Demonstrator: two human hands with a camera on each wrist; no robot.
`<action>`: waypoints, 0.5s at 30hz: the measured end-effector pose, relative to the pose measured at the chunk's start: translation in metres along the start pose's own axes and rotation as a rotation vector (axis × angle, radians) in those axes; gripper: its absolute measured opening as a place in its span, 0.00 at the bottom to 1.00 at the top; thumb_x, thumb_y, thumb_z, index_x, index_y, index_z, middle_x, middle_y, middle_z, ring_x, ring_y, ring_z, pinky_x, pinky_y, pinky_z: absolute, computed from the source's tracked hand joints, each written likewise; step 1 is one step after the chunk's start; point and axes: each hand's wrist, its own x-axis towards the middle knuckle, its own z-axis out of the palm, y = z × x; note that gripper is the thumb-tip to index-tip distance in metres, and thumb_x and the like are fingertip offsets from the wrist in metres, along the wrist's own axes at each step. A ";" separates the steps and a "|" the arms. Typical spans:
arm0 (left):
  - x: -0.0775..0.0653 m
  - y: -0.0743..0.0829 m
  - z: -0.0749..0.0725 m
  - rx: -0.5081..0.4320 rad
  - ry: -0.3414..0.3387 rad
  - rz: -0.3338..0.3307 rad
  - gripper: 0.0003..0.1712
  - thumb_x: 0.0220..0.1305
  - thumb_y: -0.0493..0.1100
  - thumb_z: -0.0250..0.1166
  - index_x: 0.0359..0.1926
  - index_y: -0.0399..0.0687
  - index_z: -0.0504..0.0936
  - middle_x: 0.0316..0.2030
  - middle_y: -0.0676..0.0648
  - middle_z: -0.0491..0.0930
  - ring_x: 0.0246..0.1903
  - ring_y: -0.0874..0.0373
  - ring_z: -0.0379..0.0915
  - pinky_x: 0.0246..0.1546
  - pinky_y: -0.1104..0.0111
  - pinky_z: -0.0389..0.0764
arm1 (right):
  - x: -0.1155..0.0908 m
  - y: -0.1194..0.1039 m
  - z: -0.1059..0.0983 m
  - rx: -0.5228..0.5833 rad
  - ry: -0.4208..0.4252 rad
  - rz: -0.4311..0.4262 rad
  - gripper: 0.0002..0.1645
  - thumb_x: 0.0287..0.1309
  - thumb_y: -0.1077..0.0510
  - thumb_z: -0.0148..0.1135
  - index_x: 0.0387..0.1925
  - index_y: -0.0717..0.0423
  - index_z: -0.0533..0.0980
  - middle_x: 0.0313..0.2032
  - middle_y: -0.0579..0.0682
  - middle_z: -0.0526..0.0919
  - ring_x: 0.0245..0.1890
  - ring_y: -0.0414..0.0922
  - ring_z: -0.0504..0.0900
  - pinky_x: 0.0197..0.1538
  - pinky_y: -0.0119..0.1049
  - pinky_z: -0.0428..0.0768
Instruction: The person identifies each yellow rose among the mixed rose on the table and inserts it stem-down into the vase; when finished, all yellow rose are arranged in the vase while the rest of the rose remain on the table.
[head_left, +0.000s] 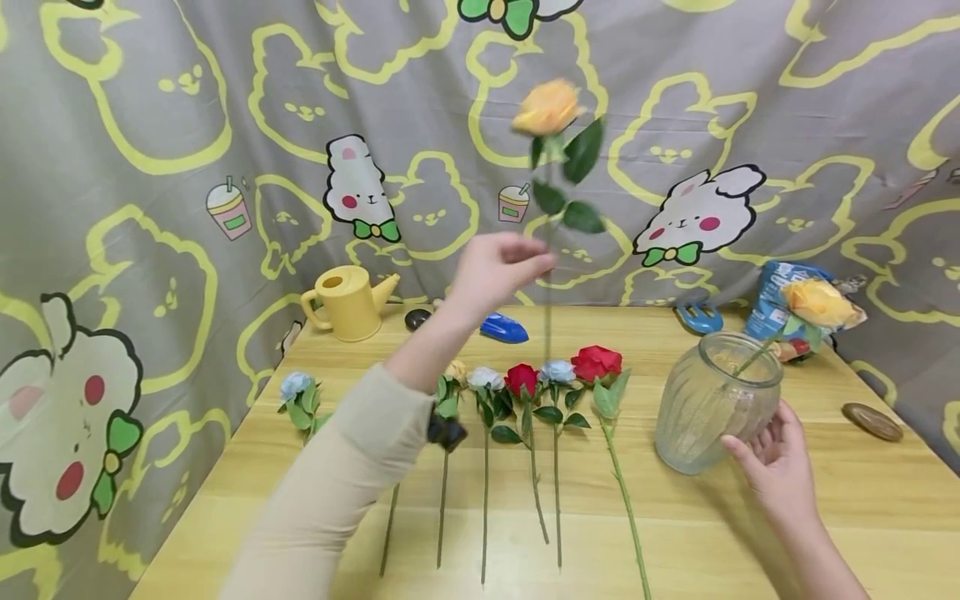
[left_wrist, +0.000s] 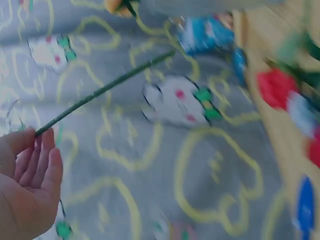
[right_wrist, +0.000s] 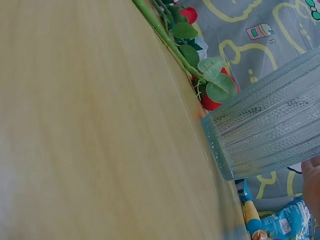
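My left hand pinches the thin stem of an orange artificial rose, held upright above the table. The left wrist view shows the bare lower stem between thumb and fingers. At the right, my right hand holds the side of a ribbed clear glass vase, thumb toward the front. A yellow rose leans out over the vase's right rim. Between the hands lies a row of artificial roses, among them a large red rose, a pale blue rose and a white rose.
A yellow watering can stands at the back left, near a blue trowel. Behind the vase are a blue hand fork and a blue packet. A brown stone lies right of it. Patterned curtain backs the table.
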 end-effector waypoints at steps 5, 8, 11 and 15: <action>0.032 0.049 0.057 0.021 -0.041 0.237 0.11 0.54 0.40 0.66 0.38 0.39 0.83 0.31 0.49 0.83 0.29 0.69 0.77 0.32 0.78 0.75 | 0.003 0.000 -0.001 0.004 -0.035 -0.023 0.43 0.46 0.84 0.51 0.64 0.62 0.52 0.55 0.49 0.64 0.56 0.38 0.64 0.55 0.21 0.63; 0.042 0.069 0.093 0.042 -0.123 0.309 0.11 0.55 0.40 0.65 0.40 0.41 0.82 0.34 0.52 0.82 0.30 0.75 0.74 0.33 0.84 0.72 | 0.002 0.001 -0.001 -0.012 -0.043 -0.020 0.43 0.46 0.84 0.51 0.64 0.62 0.52 0.56 0.49 0.64 0.57 0.37 0.64 0.55 0.21 0.62; 0.044 0.075 0.124 0.110 -0.201 0.345 0.12 0.56 0.42 0.64 0.41 0.45 0.82 0.35 0.55 0.82 0.29 0.78 0.73 0.33 0.87 0.69 | 0.000 0.001 -0.002 -0.021 -0.062 -0.014 0.43 0.48 0.83 0.50 0.65 0.62 0.51 0.57 0.49 0.62 0.58 0.37 0.63 0.56 0.21 0.61; 0.040 0.061 0.157 0.223 -0.274 0.334 0.12 0.57 0.45 0.63 0.42 0.51 0.82 0.36 0.60 0.81 0.30 0.82 0.70 0.33 0.90 0.66 | -0.001 0.000 -0.003 -0.041 -0.078 -0.018 0.43 0.49 0.83 0.49 0.65 0.61 0.49 0.59 0.50 0.60 0.59 0.38 0.61 0.57 0.21 0.60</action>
